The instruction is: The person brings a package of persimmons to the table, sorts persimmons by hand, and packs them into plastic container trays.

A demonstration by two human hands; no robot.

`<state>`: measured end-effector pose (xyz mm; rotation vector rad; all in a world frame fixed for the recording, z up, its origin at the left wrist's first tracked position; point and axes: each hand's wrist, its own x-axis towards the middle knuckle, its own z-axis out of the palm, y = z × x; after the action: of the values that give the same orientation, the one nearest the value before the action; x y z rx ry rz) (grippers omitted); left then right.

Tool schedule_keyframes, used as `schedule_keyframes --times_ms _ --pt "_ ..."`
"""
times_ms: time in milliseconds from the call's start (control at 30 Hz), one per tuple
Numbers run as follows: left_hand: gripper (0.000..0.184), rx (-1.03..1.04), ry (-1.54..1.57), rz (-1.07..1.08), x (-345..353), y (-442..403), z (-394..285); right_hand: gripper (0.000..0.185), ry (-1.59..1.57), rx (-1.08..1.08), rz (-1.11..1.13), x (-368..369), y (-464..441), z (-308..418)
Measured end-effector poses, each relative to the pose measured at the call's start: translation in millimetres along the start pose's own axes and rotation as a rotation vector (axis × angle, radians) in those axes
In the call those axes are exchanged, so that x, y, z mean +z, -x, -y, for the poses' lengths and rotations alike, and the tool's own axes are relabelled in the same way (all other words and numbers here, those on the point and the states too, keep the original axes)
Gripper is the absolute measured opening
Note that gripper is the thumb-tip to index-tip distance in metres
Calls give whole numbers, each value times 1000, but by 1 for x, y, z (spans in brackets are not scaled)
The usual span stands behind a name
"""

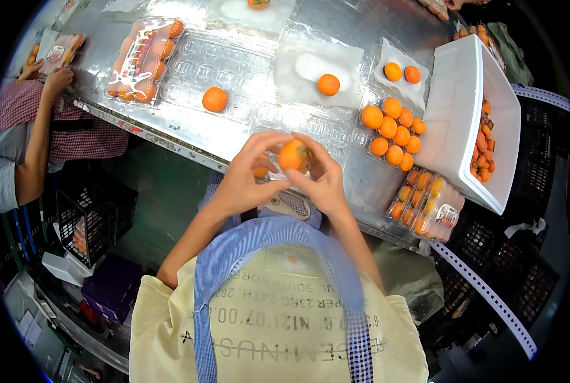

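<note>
An orange persimmon [292,155] with a leafy brown-green cap is held up in front of me, over the table's near edge. My right hand [325,182] curls round its cap side with fingers and thumb. On the other side, my left hand [250,179] has its fingertips and thumb closed about the same fruit. Another orange fruit [260,171] shows partly behind the left fingers; whether that hand holds it, I cannot tell. Beyond my hands, single persimmons lie at the left [215,99] and on a white pad [328,85].
A clear tray of persimmons [387,137] lies on the metal table [247,137]. Closed packs sit at the right [422,207] and far left [141,60]. A white foam box [454,121] holds more fruit. At left, another person's hands [56,81] hold a pack.
</note>
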<state>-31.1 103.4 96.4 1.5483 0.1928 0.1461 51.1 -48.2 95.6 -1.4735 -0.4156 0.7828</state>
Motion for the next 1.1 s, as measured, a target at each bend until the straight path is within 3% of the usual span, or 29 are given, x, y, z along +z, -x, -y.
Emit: schedule_keyframes --times_ms 67,433,533,567,633,733,867,967,1100 --pt "58 -165 381 70 -3 2 3 59 163 -80 -52 0 1 -2" --pt "49 -241 517 8 7 4 3 62 639 -454 -37 -2 -4 5" --pt "47 -186 516 -28 8 6 5 63 531 -441 -3 -3 -4 12" --pt "47 -164 516 -40 8 6 6 63 344 -380 -23 -3 -3 9" --pt "48 -94 485 -68 9 5 6 62 -29 -254 -61 -3 -1 -1" --pt "49 27 207 -48 5 5 7 58 -42 -11 -58 -7 0 2" --pt "55 268 -280 65 -4 4 12 57 56 -26 -15 -4 -3 -4" --pt "54 -29 451 -71 8 5 7 57 124 -138 -57 -4 -2 -5" --pt "48 -334 886 28 1 2 1 59 336 -297 -66 -6 -1 -1"
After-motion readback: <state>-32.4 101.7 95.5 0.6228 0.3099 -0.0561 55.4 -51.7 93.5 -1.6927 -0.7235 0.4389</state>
